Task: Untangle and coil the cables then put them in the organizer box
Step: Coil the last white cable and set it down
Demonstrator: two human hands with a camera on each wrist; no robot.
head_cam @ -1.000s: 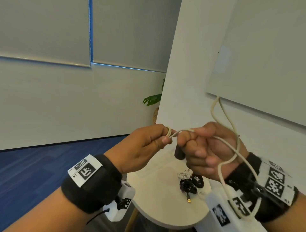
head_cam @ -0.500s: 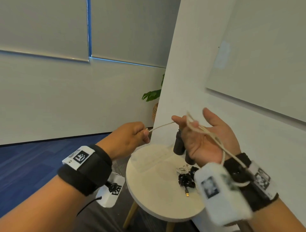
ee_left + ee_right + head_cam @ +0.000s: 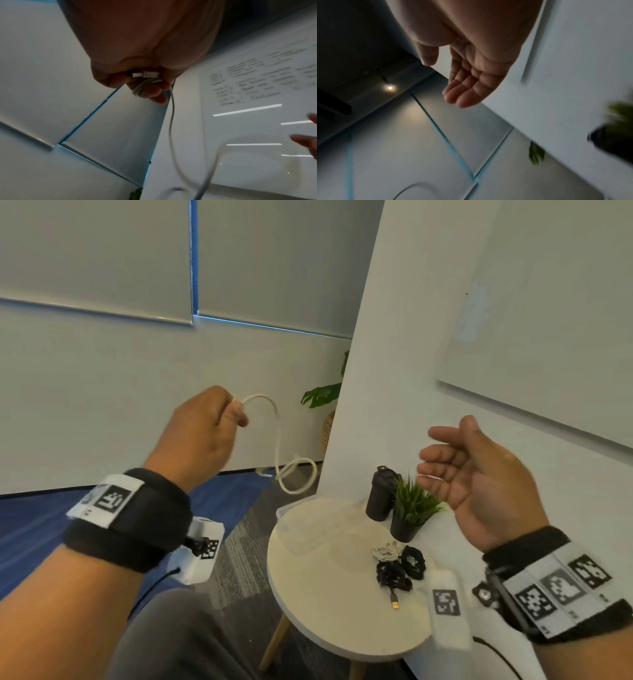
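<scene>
My left hand (image 3: 219, 419) is raised at centre left and pinches one end of a white cable (image 3: 278, 446); the rest hangs down in a loose loop above the floor. In the left wrist view the cable (image 3: 171, 121) is wrapped round the fingers (image 3: 150, 93), with its white plug held there. My right hand (image 3: 455, 470) is held up, palm open, fingers relaxed, holding nothing, and the right wrist view shows the same empty hand (image 3: 464, 86). A clear organizer box (image 3: 308, 525) lies on the round table (image 3: 325, 611). Black coiled cables (image 3: 399, 571) and a small white coil (image 3: 383, 553) lie beside it.
A black bottle (image 3: 380, 494) and a small potted plant (image 3: 411, 511) stand at the table's back, against the white wall with a whiteboard (image 3: 548, 320). Blue carpet (image 3: 41, 529) lies to the left. A larger plant (image 3: 325, 395) stands behind the wall corner.
My right hand has let go of the white cable and opened. My left hand moved up and left with the cable end, and the cable now hangs free from it.
</scene>
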